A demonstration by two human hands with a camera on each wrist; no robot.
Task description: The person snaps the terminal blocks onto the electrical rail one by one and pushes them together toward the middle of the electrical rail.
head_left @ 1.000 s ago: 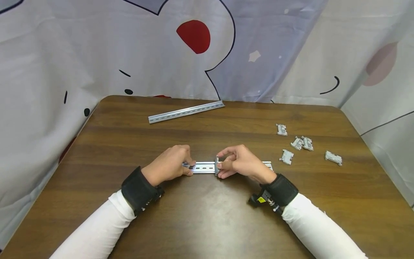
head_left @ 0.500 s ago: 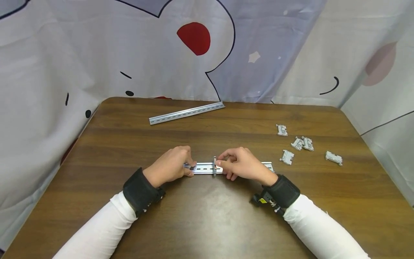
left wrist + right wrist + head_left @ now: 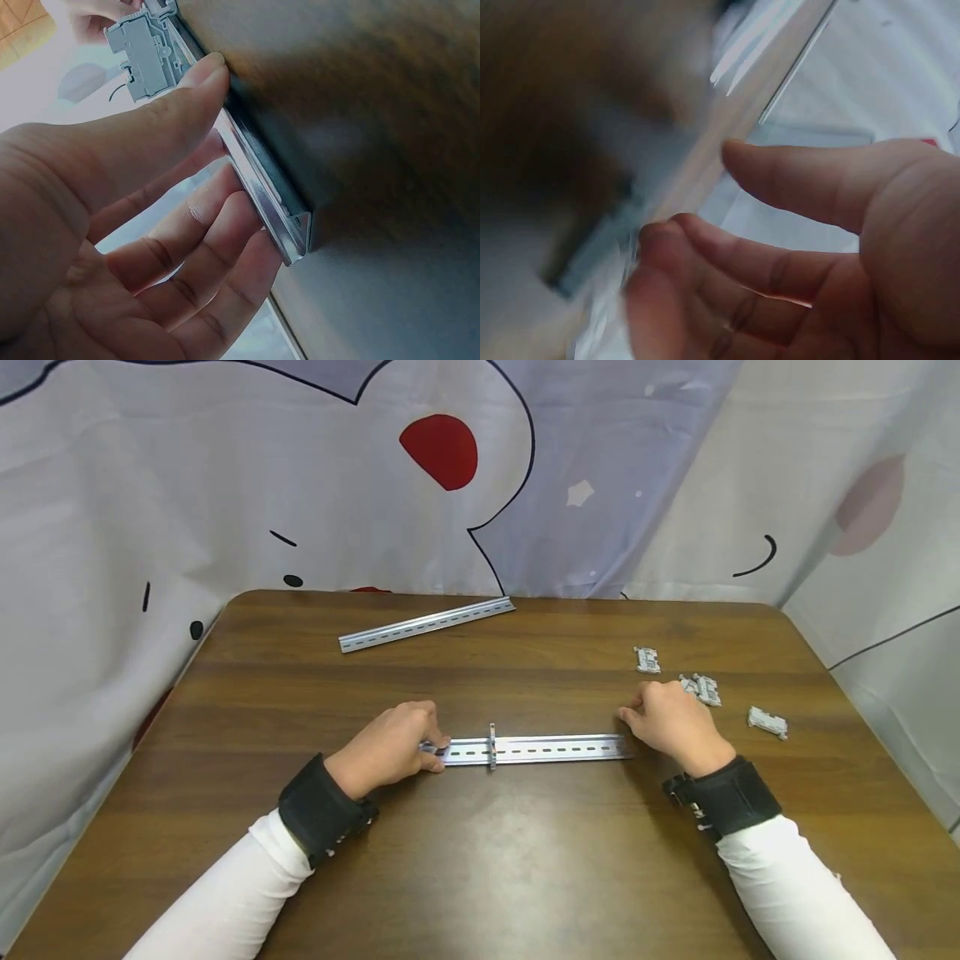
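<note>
My left hand (image 3: 390,739) grips the left end of a slotted metal DIN rail (image 3: 558,749), thumb on the near edge and fingers on the far one. One grey terminal block (image 3: 492,747) stands upright across this rail, just right of the left hand. The left wrist view shows the block (image 3: 142,56) from its flat side, beyond the thumb. Past the rail's right end, my right hand (image 3: 675,727) is over the loose blocks, one of which it hides. Its thumb and fingers are apart in the right wrist view, with a blurred grey block (image 3: 596,244) beyond the fingertips.
Another DIN rail (image 3: 427,625) lies slanted near the table's back edge. Loose terminal blocks lie at the right: one at the back (image 3: 647,660), a close pair (image 3: 705,690) and one farther right (image 3: 768,722). A printed cloth (image 3: 337,485) hangs behind the wooden table (image 3: 480,860).
My right hand has let go of the terminal block, which stays standing on the rail, and has moved right to the loose blocks. The left hand keeps its grip on the rail.
</note>
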